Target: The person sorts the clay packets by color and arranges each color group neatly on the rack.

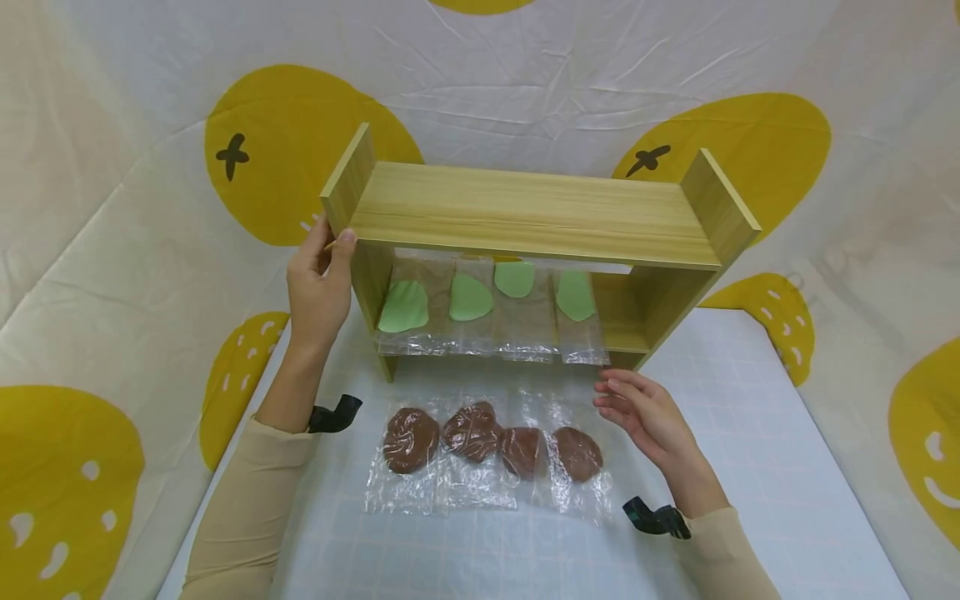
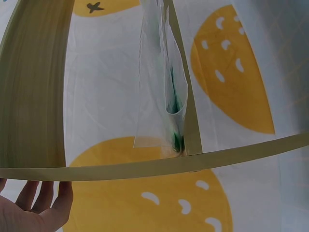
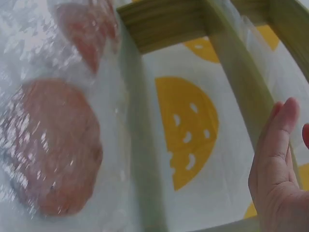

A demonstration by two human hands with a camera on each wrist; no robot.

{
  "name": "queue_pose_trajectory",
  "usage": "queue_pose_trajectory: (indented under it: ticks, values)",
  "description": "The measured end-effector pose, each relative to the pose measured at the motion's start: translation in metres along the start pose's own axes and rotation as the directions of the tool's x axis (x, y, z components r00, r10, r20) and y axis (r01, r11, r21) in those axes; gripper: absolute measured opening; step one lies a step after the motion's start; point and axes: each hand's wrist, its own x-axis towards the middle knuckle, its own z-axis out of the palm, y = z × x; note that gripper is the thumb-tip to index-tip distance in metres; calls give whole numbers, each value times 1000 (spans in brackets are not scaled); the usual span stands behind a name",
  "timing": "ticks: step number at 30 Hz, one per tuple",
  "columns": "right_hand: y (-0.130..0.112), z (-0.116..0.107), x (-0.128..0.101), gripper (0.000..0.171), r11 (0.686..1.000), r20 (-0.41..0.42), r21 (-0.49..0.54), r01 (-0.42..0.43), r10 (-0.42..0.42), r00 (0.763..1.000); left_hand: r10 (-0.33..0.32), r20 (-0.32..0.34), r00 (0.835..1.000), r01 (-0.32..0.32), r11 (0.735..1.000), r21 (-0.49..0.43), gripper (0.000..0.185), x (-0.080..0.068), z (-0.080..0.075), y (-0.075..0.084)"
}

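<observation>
A light wooden shelf [image 1: 525,212] stands on the table. My left hand [image 1: 321,279] holds its left side panel, thumb at the top front corner. Several clear bags with green dough [image 1: 403,307] lean on the lower shelf board. In front lie several clear bags with brown dough [image 1: 411,440] in a row. My right hand [image 1: 641,412] hovers with relaxed straight fingers just right of the rightmost brown bag [image 1: 577,454], holding nothing. In the left wrist view a green bag [image 2: 166,96] shows edge-on behind the shelf panel [image 2: 34,87]. The right wrist view shows the brown dough [image 3: 53,145] close up and my fingers [image 3: 275,150].
The table wears a white checked cloth [image 1: 750,467]. A white backdrop with yellow blobs [image 1: 720,142] hangs close behind the shelf and wraps both sides. The shelf's top board carries nothing.
</observation>
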Motion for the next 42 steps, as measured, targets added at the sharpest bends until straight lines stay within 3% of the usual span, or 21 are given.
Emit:
queue_pose_trajectory:
  ticks: [3,9,17,25,37,42]
  values:
    - [2,-6,-3,17,997,-38,-69,-22,19,999,2,0,1000,-2,1000,-2,41,0,0,0]
    - [10,-21,-5,35,973,-65,-226,-38,24,998,5,-2,1000,-5,1000,-4,40,0,0,0]
    - [25,-42,-3,55,889,-142,-443,-116,58,988,17,3,1000,-17,1000,-17,40,0,0,-1]
    - [41,-61,5,48,843,-204,-507,-179,85,975,20,3,1000,-20,999,-26,40,0,0,-1]
    - [56,-68,13,47,828,-95,-545,-129,92,991,12,6,1000,-12,1000,-25,40,0,-1,-1]
    - [59,-68,15,43,789,-88,-602,-120,83,993,11,5,1000,-11,1000,-26,40,0,-1,-1]
